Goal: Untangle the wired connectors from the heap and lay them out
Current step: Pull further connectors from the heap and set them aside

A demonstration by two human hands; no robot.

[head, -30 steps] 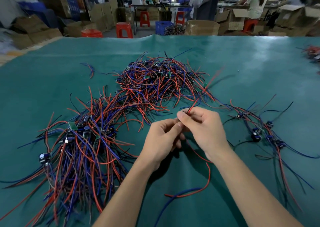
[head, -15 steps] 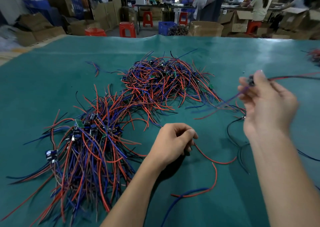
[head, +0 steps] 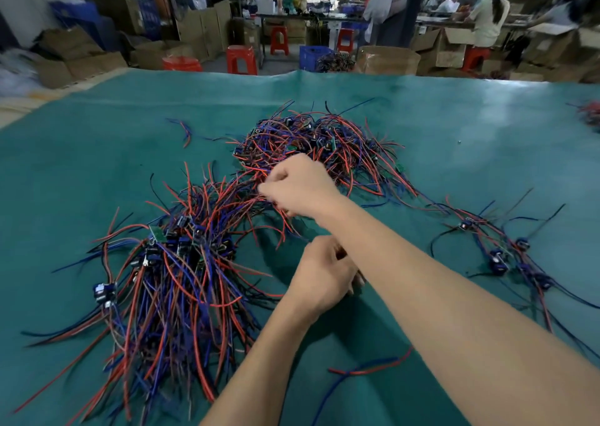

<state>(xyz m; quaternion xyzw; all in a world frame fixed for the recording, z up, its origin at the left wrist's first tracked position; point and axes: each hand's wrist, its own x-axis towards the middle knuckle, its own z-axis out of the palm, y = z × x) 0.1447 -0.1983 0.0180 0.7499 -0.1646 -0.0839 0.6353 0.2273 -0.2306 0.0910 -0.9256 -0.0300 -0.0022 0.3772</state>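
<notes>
Since half a second ago, the right hand has swung back from the right side of the table and now reaches across to the heap of wired connectors, a tangle of red, blue and black wires in the middle of the green table cover. Its fingers are curled down into the near left edge of that heap, pinching at red wires there; which strand it holds is hidden. The left hand sits nearer the person, under the right forearm, fingers curled; whether it holds anything cannot be told. A larger bundle of connectors lies to the left, touching the heap by trailing wires. A row of separated connectors lies laid out on the right. One loose red and blue wire pair rests near the front edge.

Likely risk: pulling one strand could drag neighbouring wires along, since they interlace closely, and might pull the heap into the left bundle. Cardboard boxes and red stools stand beyond the table.
</notes>
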